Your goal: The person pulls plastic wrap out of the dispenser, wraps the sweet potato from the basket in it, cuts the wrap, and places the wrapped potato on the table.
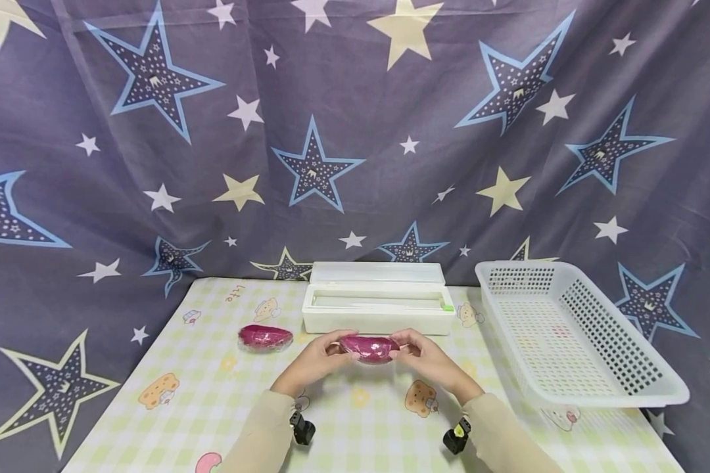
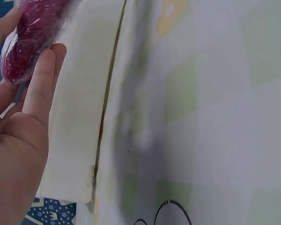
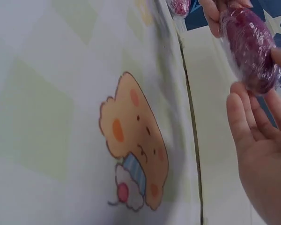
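My left hand and right hand hold the two ends of a purple, sweet-potato-shaped vegetable wrapped in clear cling film. It is raised over the table, in front of a white cling film dispenser. In the left wrist view the left fingers support one end of the wrapped vegetable. From the right wrist, the right hand's fingers lie under the other end and its thumb on top. A second wrapped purple vegetable lies on the table to the left.
The dispenser's lid stands open at the back, and a green slider sits at its right end. A white perforated plastic basket stands at the right. A checked cloth covers the table; a starry curtain hangs behind.
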Tool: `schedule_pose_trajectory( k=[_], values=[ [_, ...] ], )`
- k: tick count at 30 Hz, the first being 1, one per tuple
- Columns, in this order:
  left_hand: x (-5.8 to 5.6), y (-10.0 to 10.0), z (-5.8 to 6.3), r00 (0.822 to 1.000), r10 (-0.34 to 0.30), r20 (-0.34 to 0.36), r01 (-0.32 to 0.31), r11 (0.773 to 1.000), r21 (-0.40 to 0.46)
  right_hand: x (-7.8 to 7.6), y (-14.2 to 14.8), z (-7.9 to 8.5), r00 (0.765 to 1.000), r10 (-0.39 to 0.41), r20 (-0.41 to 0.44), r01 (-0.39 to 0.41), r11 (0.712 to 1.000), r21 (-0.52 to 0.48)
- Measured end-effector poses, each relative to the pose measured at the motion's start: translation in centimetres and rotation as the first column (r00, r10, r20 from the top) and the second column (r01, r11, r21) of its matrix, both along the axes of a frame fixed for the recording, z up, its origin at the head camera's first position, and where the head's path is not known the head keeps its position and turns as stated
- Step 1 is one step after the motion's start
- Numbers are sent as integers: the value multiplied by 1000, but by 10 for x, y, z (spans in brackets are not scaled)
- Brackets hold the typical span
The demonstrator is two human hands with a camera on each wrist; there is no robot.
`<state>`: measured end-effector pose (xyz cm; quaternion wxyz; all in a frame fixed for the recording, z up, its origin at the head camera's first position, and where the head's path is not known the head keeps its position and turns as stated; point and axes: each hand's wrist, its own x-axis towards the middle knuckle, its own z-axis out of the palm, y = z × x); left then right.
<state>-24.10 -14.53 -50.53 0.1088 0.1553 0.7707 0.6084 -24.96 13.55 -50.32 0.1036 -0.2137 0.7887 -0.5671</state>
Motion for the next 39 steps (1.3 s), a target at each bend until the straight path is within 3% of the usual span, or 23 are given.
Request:
schedule_pose_trajectory(
  k=[6, 14, 21, 32, 39],
  values=[
    [5, -7, 0, 990, 132, -42, -133, 990, -41, -1, -13, -3, 997, -69, -27, 69, 998, -5],
    [11, -30, -8, 974, 224, -28, -222, 973, 56, 2, -39, -10, 998, -65, -23, 64, 998, -23],
    [19, -55, -8, 935, 353, -21, -354, 935, -18, 2, -68, -11, 995, -73, -62, 72, 997, -25],
    [29, -100, -11, 897, 442, -1, -441, 895, -69, 7, -123, -15, 988, -104, -117, 100, 994, -44],
    [41, -125, -11, 878, 477, 39, -474, 878, -72, 13, -152, -20, 994, -101, -48, 96, 990, -106]
  ],
)
